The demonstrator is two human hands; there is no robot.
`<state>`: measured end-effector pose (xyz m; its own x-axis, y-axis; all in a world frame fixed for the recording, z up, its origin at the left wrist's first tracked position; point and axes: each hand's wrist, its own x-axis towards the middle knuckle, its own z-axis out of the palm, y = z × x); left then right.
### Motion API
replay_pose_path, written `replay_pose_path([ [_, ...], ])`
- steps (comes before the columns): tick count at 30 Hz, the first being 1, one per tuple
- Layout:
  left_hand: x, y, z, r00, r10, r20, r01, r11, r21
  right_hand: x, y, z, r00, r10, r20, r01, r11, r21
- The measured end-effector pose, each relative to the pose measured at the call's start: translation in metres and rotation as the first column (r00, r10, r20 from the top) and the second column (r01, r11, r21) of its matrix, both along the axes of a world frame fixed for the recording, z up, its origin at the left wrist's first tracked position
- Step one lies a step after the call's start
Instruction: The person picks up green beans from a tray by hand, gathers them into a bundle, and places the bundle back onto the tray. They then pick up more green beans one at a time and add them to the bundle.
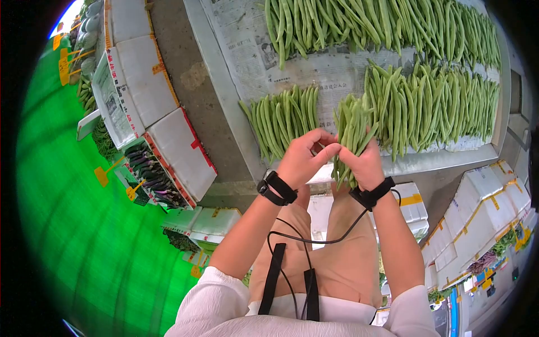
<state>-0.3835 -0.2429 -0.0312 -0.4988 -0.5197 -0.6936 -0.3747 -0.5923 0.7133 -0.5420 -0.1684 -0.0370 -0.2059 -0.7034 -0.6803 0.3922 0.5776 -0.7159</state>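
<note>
In the head view, my right hand (366,165) is wrapped round an upright bunch of green beans (352,124), whose lower ends stick out below the fingers. My left hand (307,156) is at the bunch's left side. Its thumb and forefinger are pinched close to my right thumb; what lies between them, if anything, is too small to make out. Just behind my left hand, a short row of green beans (283,118) lies on newspaper (247,67). A longer row of green beans (432,109) lies right of the held bunch.
Another row of green beans (387,25) lines the far side of the metal-edged table (224,104). White foam boxes (179,140) and a crate of eggplants (154,177) stand left. More foam boxes (477,196) stand right. A black cable (337,240) hangs between my wrists and lap.
</note>
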Motion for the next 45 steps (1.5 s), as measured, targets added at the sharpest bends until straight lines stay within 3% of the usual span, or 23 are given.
replay_pose_path([
  [3, -0.002, 0.006, -0.005, 0.993, 0.114, -0.028, -0.112, 0.990, 0.085, 0.000, 0.001, 0.000, 0.995, 0.055, -0.082, -0.055, 0.998, 0.000],
  [6, 0.000, 0.006, -0.011, 0.997, -0.052, 0.051, 0.058, 0.989, -0.139, 0.000, 0.003, 0.004, 0.994, 0.068, -0.088, -0.069, 0.998, -0.003],
  [9, 0.001, 0.007, -0.013, 0.997, -0.046, 0.065, 0.050, 0.997, -0.059, 0.003, 0.007, -0.002, 0.992, 0.057, -0.114, -0.056, 0.998, 0.012],
  [12, 0.001, 0.008, -0.021, 0.996, 0.078, 0.042, -0.078, 0.997, -0.007, 0.004, 0.010, -0.007, 0.995, -0.005, -0.102, 0.008, 0.999, 0.031],
  [15, -0.004, -0.008, -0.024, 0.968, 0.114, 0.222, -0.084, 0.987, -0.139, 0.000, 0.006, -0.001, 0.993, -0.101, -0.061, 0.103, 0.994, 0.037],
  [16, -0.005, -0.011, -0.028, 0.951, 0.049, 0.306, 0.028, 0.969, -0.245, 0.000, 0.004, 0.001, 0.990, -0.133, -0.045, 0.135, 0.990, 0.038],
  [18, -0.009, -0.015, -0.031, 0.906, -0.004, 0.423, 0.144, 0.943, -0.301, -0.003, 0.009, -0.003, 0.993, -0.091, -0.078, 0.094, 0.995, 0.032],
  [23, -0.019, -0.018, -0.043, 0.782, -0.065, 0.620, 0.329, 0.888, -0.322, -0.006, 0.013, -0.005, 0.982, -0.038, -0.183, 0.041, 0.999, 0.015],
  [26, -0.023, -0.016, -0.046, 0.701, -0.078, 0.709, 0.420, 0.848, -0.323, -0.005, 0.012, -0.003, 0.988, -0.043, -0.151, 0.048, 0.998, 0.032],
  [32, -0.026, -0.016, -0.045, 0.671, -0.092, 0.736, 0.448, 0.841, -0.303, -0.005, 0.010, -0.005, 0.993, -0.063, -0.102, 0.067, 0.997, 0.044],
  [38, -0.028, -0.018, -0.040, 0.680, -0.095, 0.727, 0.435, 0.851, -0.295, -0.003, 0.006, -0.005, 0.992, -0.124, -0.034, 0.125, 0.991, 0.054],
  [41, -0.022, -0.015, -0.036, 0.903, -0.014, 0.430, 0.186, 0.914, -0.361, -0.003, 0.007, -0.007, 0.990, -0.142, -0.022, 0.143, 0.988, 0.053],
  [44, -0.017, -0.007, -0.024, 0.998, 0.052, -0.045, -0.054, 0.998, -0.035, -0.003, 0.009, -0.013, 0.992, -0.119, -0.041, 0.121, 0.992, 0.039],
  [45, -0.016, -0.003, -0.024, 0.997, 0.039, -0.059, -0.043, 0.998, -0.054, -0.003, 0.007, -0.013, 0.993, -0.112, -0.048, 0.113, 0.993, 0.024],
])
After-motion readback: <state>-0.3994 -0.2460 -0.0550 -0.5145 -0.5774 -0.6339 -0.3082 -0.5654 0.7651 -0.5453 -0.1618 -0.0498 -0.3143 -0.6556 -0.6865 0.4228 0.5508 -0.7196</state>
